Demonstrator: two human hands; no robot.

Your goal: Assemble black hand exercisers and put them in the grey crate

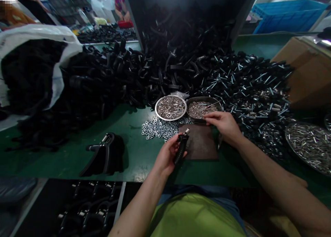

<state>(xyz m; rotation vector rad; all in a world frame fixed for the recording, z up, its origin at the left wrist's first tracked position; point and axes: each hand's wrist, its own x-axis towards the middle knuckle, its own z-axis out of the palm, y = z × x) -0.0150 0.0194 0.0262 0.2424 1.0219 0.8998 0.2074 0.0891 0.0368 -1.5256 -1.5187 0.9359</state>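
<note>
My left hand (167,155) is closed around a black curved plastic handle (181,151), held upright with a silver metal piece sticking out of its top. My right hand (227,127) has its thumb and fingertips pinched at the near right rim of a dark tin (194,120) of tiny metal parts; what they hold, if anything, is too small to make out. A thin, pointed object (220,141) shows below that palm. Left of the tin stands a round white-rimmed dish (156,110) of silver pins and rings. Loose nuts (157,128) lie before it, beside a brown mat (203,144).
Black curved parts (165,68) heap across the back. Black parts with metal rods (248,78) pile up right, near a cardboard box (305,68) and a tray of pins (310,144). A finished-looking black handle group (108,154) stands left. Other people (120,6) are behind.
</note>
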